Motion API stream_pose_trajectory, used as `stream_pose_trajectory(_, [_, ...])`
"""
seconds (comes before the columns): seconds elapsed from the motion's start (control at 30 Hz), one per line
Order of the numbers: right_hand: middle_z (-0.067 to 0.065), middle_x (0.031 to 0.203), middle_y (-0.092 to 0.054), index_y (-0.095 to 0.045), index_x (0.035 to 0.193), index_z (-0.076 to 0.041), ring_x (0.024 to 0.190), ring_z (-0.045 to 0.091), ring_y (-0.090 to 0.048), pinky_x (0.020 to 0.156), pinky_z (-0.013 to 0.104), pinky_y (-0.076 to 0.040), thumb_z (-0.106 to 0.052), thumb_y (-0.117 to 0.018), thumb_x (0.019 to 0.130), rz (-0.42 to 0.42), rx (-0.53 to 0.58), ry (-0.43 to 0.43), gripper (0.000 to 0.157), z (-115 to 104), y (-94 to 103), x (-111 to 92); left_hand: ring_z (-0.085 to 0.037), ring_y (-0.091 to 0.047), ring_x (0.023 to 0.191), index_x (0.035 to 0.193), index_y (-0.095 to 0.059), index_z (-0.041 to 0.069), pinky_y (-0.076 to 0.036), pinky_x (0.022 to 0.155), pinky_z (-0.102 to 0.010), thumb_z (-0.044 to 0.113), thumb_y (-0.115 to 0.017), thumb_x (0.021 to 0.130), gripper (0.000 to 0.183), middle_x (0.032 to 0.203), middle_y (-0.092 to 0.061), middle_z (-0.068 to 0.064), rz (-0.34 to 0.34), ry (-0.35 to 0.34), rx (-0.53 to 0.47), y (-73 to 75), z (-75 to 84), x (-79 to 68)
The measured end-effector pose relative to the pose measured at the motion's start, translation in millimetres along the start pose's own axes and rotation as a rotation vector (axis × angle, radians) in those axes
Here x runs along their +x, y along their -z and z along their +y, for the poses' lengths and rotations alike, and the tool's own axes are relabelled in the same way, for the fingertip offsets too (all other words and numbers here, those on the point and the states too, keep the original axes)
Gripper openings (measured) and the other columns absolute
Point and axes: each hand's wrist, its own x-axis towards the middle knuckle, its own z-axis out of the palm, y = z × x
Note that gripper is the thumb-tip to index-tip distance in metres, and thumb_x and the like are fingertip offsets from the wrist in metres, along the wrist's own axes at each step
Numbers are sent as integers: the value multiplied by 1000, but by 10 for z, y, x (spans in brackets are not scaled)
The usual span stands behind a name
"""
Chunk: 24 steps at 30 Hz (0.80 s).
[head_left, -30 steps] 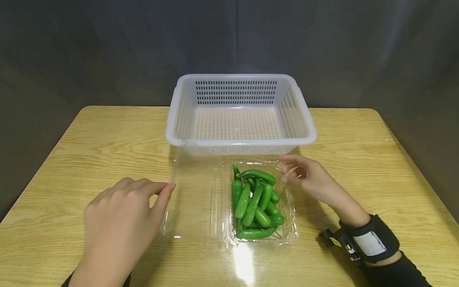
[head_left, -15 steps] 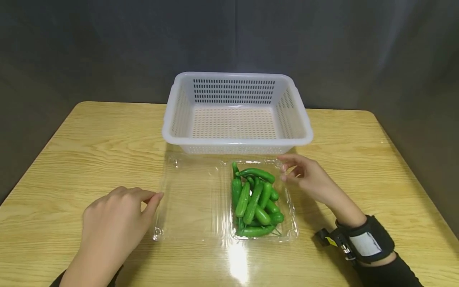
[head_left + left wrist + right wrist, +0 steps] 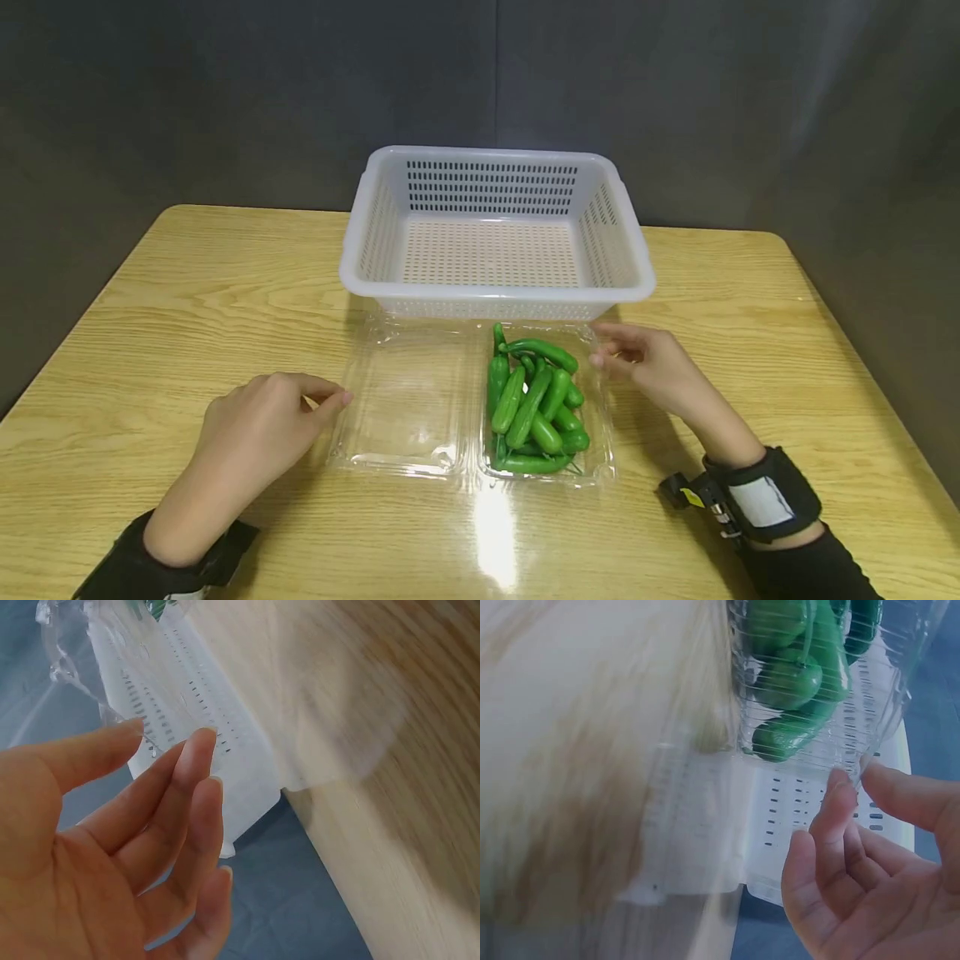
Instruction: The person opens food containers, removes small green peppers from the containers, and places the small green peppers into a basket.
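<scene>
A clear plastic clamshell box (image 3: 600, 454) lies unfolded on the table, its lid (image 3: 405, 400) to the left. Long green peppers (image 3: 536, 408) fill the right half. My left hand (image 3: 258, 421) is at the lid's left edge; in the left wrist view its thumb (image 3: 112, 750) stands apart from the fingers, with the thin edge close by the thumb tip. At the box's far right corner, my right hand (image 3: 660, 367) pinches the rim between thumb and forefinger, as the right wrist view shows, with its other fingers loosely bent.
Directly behind the box stands a white slotted plastic basket (image 3: 495, 293), with nothing in it. Both sit on a wooden table (image 3: 187, 300), with a dark curtain (image 3: 480, 75) beyond the far edge. Each wrist wears a black strap (image 3: 765, 492).
The lid has come down to the left and now lies flatter. My left hand first moved left with it, and its thumb and finger now look looser. My right hand stays at the corner.
</scene>
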Motion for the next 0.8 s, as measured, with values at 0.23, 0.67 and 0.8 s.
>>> stream_pose_trajectory(0.23, [9,89,-69,-50,139,9,73,14,-64,65,27,-56,-12,-67,95,-25,78,-42,51,46,-21,27,-13,-38,45,108,-78,10,-27,39,-27,36,-64,96,32,81,-71,2,-43,16,-2,-13,-31,110])
stream_pose_trajectory(0.67, [11,103,-71,-49,141,7,81,8,-64,75,27,-58,-12,-63,97,-59,241,-111,50,93,29,17,-14,-41,49,101,-79,17,-30,44,-29,28,-63,96,21,58,-50,7,-39,13,39,-86,-86,194])
stream_pose_trajectory(0.8, [16,108,-70,-51,140,6,83,11,-65,76,28,-58,-14,-62,98,-56,208,-100,47,79,36,11,-13,-41,49,98,-79,17,-31,43,-29,27,-64,97,19,58,-49,8,-6,-23,36,-116,-58,198])
